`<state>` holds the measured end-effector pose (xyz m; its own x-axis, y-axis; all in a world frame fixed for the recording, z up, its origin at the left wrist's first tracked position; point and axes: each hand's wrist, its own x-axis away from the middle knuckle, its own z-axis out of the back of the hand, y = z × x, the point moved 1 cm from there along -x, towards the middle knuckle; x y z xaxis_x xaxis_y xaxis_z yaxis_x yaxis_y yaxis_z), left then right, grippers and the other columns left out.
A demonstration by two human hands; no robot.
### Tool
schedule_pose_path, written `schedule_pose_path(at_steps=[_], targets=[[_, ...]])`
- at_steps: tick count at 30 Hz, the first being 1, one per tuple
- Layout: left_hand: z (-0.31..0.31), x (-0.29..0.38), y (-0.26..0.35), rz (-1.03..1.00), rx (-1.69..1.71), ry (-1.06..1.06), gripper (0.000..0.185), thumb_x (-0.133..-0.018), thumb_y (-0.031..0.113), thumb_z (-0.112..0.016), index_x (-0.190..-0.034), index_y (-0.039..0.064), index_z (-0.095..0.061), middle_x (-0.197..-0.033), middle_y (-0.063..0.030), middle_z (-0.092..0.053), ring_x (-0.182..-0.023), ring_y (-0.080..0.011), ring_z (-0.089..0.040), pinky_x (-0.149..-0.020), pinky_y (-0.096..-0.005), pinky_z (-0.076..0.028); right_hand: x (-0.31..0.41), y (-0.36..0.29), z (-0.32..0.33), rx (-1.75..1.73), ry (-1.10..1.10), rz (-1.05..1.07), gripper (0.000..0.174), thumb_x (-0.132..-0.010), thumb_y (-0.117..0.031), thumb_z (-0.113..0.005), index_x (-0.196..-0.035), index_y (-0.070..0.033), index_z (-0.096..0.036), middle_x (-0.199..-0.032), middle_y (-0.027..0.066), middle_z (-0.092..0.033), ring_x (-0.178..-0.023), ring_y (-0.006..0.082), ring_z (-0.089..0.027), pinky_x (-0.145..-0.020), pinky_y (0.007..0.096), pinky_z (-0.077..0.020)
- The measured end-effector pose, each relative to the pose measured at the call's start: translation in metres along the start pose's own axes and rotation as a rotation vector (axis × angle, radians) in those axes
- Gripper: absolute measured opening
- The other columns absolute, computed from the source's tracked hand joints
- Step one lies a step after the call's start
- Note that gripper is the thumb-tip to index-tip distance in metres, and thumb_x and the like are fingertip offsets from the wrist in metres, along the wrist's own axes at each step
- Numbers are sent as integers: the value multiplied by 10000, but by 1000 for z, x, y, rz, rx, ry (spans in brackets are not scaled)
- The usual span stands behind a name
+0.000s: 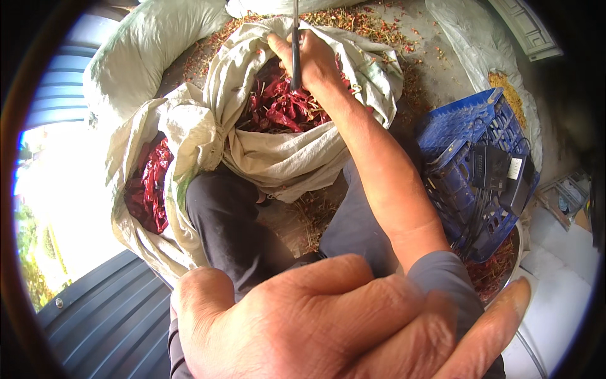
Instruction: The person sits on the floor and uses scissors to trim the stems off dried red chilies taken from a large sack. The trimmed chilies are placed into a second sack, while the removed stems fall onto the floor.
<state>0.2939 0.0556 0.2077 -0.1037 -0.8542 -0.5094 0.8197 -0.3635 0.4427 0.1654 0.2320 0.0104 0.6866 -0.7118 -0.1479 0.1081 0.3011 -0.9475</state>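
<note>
My left hand (303, 322) is very close to the camera across the bottom, back outward, several fingers bent and one stretched to the right; its palm side is hidden. My right hand (315, 59) reaches over an open woven sack (293, 154) of dried red chili peppers (284, 106). Across its fingers runs a thin dark handle (296, 64) with a narrow metal part going up out of view; whether the fingers grip it cannot be told. At the left, touching this sack, stands a second open sack (189, 132) with dark red dried peppers (154, 184) inside.
A blue plastic crate (459, 123) is tilted at the right, with black boxes and cables (490, 166) on it. Below it is a round container (518, 246) with reddish scraps. Full pale sacks (137, 57) stand behind. Stems and pepper bits (364, 23) litter the floor.
</note>
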Motion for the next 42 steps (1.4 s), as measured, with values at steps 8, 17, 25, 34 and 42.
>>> schedule_pose_path(at_steps=[8, 17, 25, 34, 42], targets=[[-31, 68, -136, 679, 133, -18, 135, -943, 104, -705, -1041, 27, -755, -885, -70, -756, -786, -134, -712, -734, -297, -566, -6, 18, 25, -34, 116, -148, 702, -926, -533, -668, -1297, 58, -589, -1195, 327, -675, -1158, 432, -659, -965, 485, -530], [-97, 237, -280, 1002, -277, -961, 366, -954, 359, -626, -1084, 37, -743, -1047, -279, -719, -1031, -429, -704, -904, -512, -548, -13, 10, 43, -64, 29, -228, 587, -945, -530, -654, -1006, 54, -631, -872, 236, -707, -787, 391, -700, -706, 487, -544], [-134, 201, -340, 1292, -268, -195, 617, -889, 506, -741, -1248, 11, -657, -1079, -305, -717, -1069, -406, -702, -926, -493, -525, -11, -7, 18, 63, 209, -58, 536, -973, -475, -672, -1009, 55, -602, -867, 214, -697, -794, 325, -703, -667, 436, -553], [-76, 200, -352, 1162, 122, 14, 369, -857, 102, -748, -1217, 45, -690, -1044, -111, -777, -949, -195, -737, -878, -318, -558, -6, -4, 7, 1, -33, -145, 538, -827, -485, -796, -766, 31, -655, -719, 209, -714, -656, 331, -724, -642, 430, -577], [-1, 178, -345, 1262, 422, 440, 222, -962, 26, -657, -1181, 3, -629, -1063, -62, -713, -878, -125, -671, -771, -264, -551, 23, 0, -24, 296, -383, 25, 751, -820, -705, -746, -1020, 8, -619, -817, 187, -685, -747, 317, -705, -663, 444, -562]])
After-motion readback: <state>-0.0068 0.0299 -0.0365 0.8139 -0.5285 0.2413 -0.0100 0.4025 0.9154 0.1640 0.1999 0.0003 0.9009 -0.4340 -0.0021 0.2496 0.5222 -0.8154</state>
